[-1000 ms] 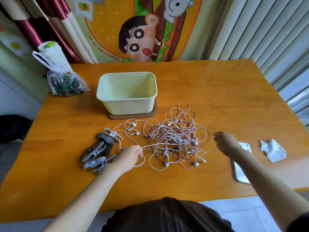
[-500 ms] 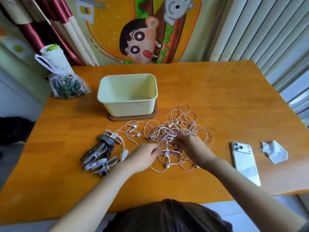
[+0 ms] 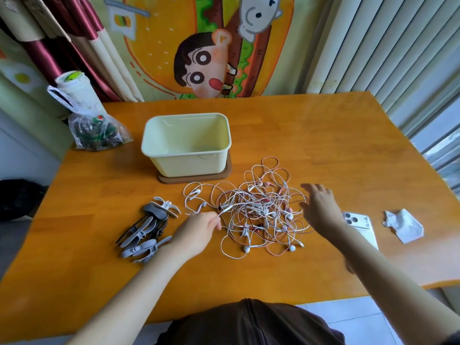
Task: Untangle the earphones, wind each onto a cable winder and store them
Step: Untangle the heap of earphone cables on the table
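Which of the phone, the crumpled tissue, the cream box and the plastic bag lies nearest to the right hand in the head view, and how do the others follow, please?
From the right hand:
1. Phone, just right of it.
2. Crumpled tissue, farther right.
3. Cream box, back left.
4. Plastic bag, far back left.

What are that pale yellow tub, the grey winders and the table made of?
The pale yellow tub looks like moulded plastic: smooth, satin walls, rounded corners. The grey winders also look plastic, matte, maybe rubbery; hard to tell. The table looks like varnished wood: orange, glossy, with plank joints and window glare.
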`<state>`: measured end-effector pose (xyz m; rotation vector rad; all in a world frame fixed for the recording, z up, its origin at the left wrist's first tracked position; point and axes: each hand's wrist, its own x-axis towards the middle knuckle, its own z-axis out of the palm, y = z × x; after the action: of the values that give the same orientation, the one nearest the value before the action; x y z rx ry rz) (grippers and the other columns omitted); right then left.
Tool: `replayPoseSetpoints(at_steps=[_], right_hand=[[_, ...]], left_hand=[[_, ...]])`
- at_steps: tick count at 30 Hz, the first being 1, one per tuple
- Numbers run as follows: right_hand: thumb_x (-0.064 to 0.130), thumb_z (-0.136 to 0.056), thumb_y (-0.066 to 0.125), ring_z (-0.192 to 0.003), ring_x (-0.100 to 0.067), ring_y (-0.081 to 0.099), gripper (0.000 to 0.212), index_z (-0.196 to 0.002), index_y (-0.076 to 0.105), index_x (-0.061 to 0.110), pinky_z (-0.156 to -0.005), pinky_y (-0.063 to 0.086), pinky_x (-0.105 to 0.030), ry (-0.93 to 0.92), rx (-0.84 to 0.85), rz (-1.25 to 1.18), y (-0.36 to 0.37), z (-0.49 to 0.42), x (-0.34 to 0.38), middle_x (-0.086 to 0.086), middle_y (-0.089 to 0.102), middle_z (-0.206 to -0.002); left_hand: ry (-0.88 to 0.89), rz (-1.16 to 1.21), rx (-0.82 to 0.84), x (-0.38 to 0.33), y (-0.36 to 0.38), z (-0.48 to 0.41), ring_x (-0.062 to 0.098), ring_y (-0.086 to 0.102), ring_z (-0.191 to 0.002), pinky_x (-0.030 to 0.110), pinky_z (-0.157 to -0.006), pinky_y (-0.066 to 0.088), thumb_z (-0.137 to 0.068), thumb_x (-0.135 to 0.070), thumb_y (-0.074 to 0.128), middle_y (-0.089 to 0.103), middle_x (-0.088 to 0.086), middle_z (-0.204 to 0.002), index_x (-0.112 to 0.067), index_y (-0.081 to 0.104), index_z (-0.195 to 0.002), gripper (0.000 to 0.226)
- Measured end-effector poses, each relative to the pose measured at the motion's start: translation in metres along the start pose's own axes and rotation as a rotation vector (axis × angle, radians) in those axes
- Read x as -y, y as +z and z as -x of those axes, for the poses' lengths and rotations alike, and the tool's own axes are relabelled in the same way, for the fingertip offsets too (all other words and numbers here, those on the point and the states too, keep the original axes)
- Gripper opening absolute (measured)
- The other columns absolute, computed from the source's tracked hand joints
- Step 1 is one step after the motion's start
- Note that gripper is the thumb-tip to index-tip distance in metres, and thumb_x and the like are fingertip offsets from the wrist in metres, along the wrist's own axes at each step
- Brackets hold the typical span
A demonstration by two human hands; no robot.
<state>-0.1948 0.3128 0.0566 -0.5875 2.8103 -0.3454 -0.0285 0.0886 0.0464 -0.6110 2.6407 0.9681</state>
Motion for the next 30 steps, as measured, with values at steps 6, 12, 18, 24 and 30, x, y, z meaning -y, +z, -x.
replayPoseSetpoints(at_steps=[6, 12, 18, 24, 30], right_hand=[[0.018, -0.094, 0.056, -0.113, -0.013, 0.054, 0.035, -0.128, 0.052, 0.014, -0.096, 0.042, -0.023, -0.525, 0.219, -0.316, 0.012, 0.036, 0.071, -0.001, 0.060, -0.124], [0.006, -0.098, 0.045, -0.058, 0.002, 0.049, 0.022, -0.097, 0.066, 0.010, -0.058, 0.038, -0.013, -0.373, 0.042, -0.355, 0.008, 0.021, 0.060, 0.008, 0.057, -0.070], [-0.006, -0.092, 0.041, -0.052, -0.016, 0.048, 0.027, -0.086, 0.063, 0.009, -0.059, 0.036, -0.027, -0.021, -0.185, -0.322, -0.006, -0.016, -0.005, 0.002, 0.056, -0.065], [0.001, -0.095, 0.040, -0.076, -0.033, 0.060, 0.025, -0.094, 0.065, 0.003, -0.067, 0.043, -0.035, 0.145, -0.185, -0.349, 0.004, -0.022, -0.022, -0.009, 0.065, -0.081], [0.011, -0.091, 0.058, -0.135, -0.023, 0.032, 0.059, -0.144, 0.032, 0.014, -0.112, 0.025, -0.031, -0.184, 0.129, -0.122, 0.005, 0.008, 0.027, -0.007, 0.037, -0.146]], left_hand=[[0.141, -0.002, 0.014, -0.040, 0.008, -0.004, 0.014, 0.053, -0.063, 0.029, -0.055, 0.040, -0.103, -0.024, 0.037, 0.058, -0.004, -0.071, -0.015, 0.065, -0.101, 0.029], [0.095, -0.006, -0.048, -0.024, 0.001, -0.002, 0.021, 0.056, -0.074, 0.035, -0.065, 0.045, -0.102, -0.022, 0.039, 0.057, -0.002, -0.078, -0.018, 0.060, -0.091, 0.025], [-0.071, -0.053, 0.006, 0.022, 0.004, -0.007, 0.021, 0.056, -0.076, 0.034, -0.065, 0.045, -0.102, -0.019, 0.034, 0.055, -0.003, -0.076, -0.023, 0.057, -0.076, 0.035], [-0.061, -0.104, -0.029, 0.016, 0.005, -0.009, 0.017, 0.056, -0.088, 0.034, -0.080, 0.045, -0.103, -0.024, 0.032, 0.064, -0.001, -0.085, -0.025, 0.053, -0.073, 0.036], [0.024, -0.133, -0.001, -0.012, 0.005, -0.006, 0.016, 0.051, -0.102, 0.036, -0.094, 0.041, -0.103, -0.026, 0.034, 0.060, -0.005, -0.098, -0.018, 0.058, -0.087, 0.030]])
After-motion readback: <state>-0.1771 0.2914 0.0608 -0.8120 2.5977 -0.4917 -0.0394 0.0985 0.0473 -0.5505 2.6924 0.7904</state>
